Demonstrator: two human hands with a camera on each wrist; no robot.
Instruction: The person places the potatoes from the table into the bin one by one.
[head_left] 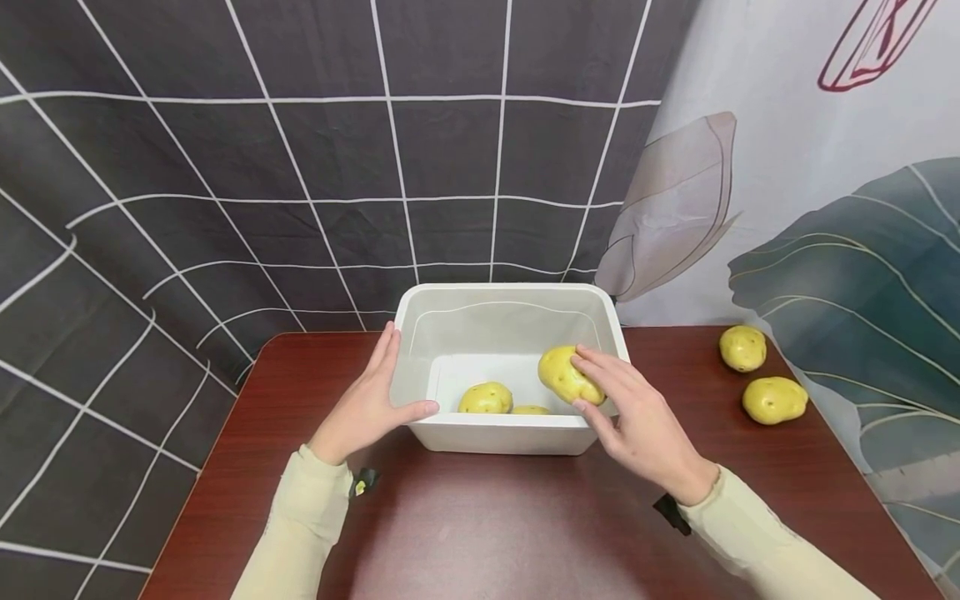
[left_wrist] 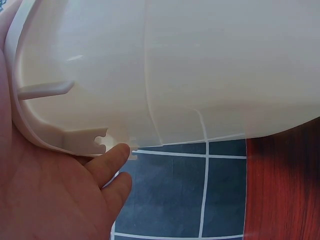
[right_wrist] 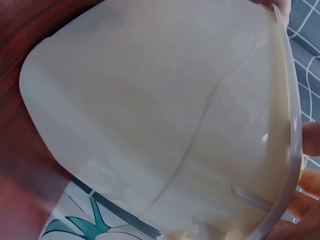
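A pale grey plastic bin [head_left: 498, 434] stands on the table. Inside it lie a yellow potato [head_left: 486, 398] and another potato [head_left: 531, 410] mostly hidden by the front wall. My right hand [head_left: 637, 421] grips a potato [head_left: 564, 372] between thumb and fingers, above the bin's right part. At the front left corner, my left hand [head_left: 367, 396] rests against the bin, fingers straight along its left side and thumb across the front rim. Up close, the left wrist view has fingers [left_wrist: 116, 187] touching the bin's outer wall [left_wrist: 200, 65]. In the right wrist view, the bin's wall [right_wrist: 125, 100] hides most of the held potato.
Two more potatoes, one farther back [head_left: 742, 348] and one nearer [head_left: 775, 400], lie at the table's right edge. The reddish-brown table [head_left: 480, 525] backs onto a dark gridded cloth [head_left: 450, 158]. A leaf-patterned curtain [head_left: 847, 283] hangs along the right.
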